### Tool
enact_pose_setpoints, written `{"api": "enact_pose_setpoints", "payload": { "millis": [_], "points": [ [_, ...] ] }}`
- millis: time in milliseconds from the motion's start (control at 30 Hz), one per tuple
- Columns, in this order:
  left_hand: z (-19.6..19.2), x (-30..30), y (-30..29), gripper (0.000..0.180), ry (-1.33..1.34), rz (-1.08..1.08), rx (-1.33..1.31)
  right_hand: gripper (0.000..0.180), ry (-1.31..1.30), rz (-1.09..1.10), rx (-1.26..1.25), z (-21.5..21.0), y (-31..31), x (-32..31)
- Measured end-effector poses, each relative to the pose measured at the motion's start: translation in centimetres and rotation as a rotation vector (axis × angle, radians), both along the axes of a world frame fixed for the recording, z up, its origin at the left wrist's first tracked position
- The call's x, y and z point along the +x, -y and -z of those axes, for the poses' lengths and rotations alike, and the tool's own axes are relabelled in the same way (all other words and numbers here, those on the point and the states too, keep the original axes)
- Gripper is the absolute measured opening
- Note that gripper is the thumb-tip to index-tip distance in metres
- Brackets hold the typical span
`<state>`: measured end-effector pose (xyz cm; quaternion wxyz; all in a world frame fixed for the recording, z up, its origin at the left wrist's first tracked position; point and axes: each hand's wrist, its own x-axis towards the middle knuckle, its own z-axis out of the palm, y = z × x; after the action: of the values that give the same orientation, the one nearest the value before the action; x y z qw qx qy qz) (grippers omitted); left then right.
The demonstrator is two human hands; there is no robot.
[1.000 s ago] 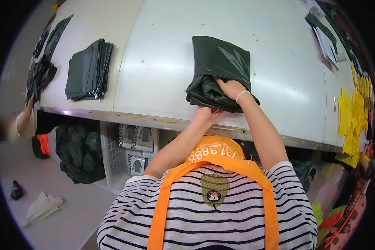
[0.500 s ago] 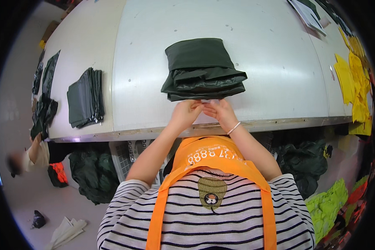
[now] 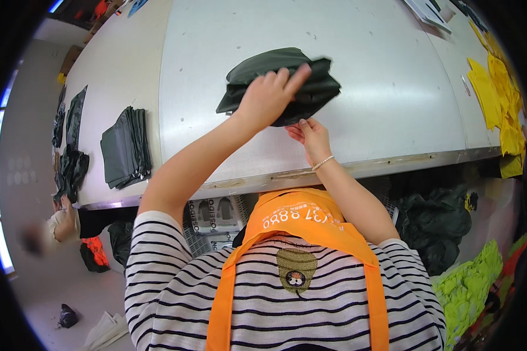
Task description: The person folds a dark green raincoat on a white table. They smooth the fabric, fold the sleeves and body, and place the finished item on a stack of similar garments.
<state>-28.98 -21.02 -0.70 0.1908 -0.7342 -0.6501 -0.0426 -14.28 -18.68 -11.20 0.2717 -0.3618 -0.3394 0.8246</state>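
A stack of dark green folded pieces (image 3: pixel 313 96), shiny like coated fabric, lies on the pale table in front of me. Across its top reaches my left hand (image 3: pixel 269 93), the fingers stretched out over the folds and slightly blurred. At the stack's near edge my right hand (image 3: pixel 311 137) pinches the lower corner between thumb and fingers. A bracelet circles my right wrist. The left palm and part of the stack beneath it are hidden.
Another dark green folded pile (image 3: pixel 126 149) lies on the left. Yellow pieces (image 3: pixel 485 93) are at the table's right end. Past the left end, a co-worker's hands (image 3: pixel 64 203) touch dark green material. Dark green bundles (image 3: pixel 433 219) sit below the front edge (image 3: pixel 357 174).
My left hand has moved from the near edge up onto the stack. The stack has tilted and its upper layers have shifted. My right hand stays at the near edge.
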Motion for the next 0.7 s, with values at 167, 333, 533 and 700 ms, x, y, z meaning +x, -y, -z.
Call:
{"api": "enact_pose_setpoints", "payload": {
  "millis": [167,333,533,700],
  "points": [
    [0.5,0.2,-1.5,0.071,0.116,-0.167,0.036,0.019,0.108,-0.027,0.138,-1.4,-1.0,0.4],
    [4.0,2.7,0.3,0.070,0.104,0.048,-0.115,0.018,0.336,-0.106,0.502,-1.3,-3.7,2.8],
    [2.8,2.3,-2.5,0.060,0.469,-0.060,-0.263,0.012,0.508,-0.011,1.505,-4.2,-2.9,3.2],
    [2.6,1.2,-4.9,0.060,0.646,-0.099,-0.304,0.015,1.213,-0.461,1.608,2.6,-6.0,1.3]
  ]
}}
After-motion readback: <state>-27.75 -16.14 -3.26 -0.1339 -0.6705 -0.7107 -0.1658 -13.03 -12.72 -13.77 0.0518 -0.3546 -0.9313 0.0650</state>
